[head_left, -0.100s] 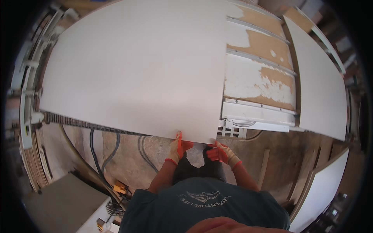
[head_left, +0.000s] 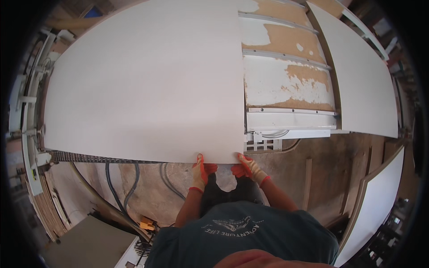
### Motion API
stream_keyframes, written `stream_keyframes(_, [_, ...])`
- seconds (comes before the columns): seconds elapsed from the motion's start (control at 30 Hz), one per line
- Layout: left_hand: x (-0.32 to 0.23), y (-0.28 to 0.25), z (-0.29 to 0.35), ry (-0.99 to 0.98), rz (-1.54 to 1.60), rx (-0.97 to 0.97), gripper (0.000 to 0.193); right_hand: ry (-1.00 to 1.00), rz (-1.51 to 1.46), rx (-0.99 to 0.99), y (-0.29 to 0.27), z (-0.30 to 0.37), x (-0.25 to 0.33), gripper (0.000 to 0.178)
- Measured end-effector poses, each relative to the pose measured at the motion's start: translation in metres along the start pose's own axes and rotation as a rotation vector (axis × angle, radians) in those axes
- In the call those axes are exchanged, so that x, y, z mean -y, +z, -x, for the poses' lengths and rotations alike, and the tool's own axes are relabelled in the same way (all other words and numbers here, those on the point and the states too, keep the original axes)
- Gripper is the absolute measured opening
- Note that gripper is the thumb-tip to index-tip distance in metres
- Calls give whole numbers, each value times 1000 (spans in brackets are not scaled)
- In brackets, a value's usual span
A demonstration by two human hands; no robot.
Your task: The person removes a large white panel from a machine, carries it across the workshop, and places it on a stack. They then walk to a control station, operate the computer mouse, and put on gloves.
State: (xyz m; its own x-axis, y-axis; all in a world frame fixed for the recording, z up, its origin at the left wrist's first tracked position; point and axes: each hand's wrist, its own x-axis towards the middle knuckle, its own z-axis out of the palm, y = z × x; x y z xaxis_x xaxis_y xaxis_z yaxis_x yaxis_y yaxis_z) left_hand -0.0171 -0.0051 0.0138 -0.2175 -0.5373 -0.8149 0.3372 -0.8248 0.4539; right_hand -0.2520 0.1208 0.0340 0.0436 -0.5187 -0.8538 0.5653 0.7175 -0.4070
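A large white board lies flat on a machine table and fills most of the view. My left hand, in a pale glove with orange-red palm, grips the board's near edge. My right hand, gloved the same way, holds the same edge close to the board's near right corner. Both hands sit close together just in front of my body.
To the right the worn table bed shows patchy white and brown with metal rails. A second white panel lies at far right, another leans lower right. Cables and a toothed chain track run under the board's near edge. A grey cabinet stands lower left.
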Motion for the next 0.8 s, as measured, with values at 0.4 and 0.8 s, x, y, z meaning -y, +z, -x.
stream_keyframes(0.4, [-22, 22, 20, -90, -284, -55, 54, -25, 18, -219, 19, 6, 9, 66])
stream_keyframes(0.8, [-39, 48, -1, -237, -183, 84, 57, -39, -16, -152, 15, 8, 31, 75])
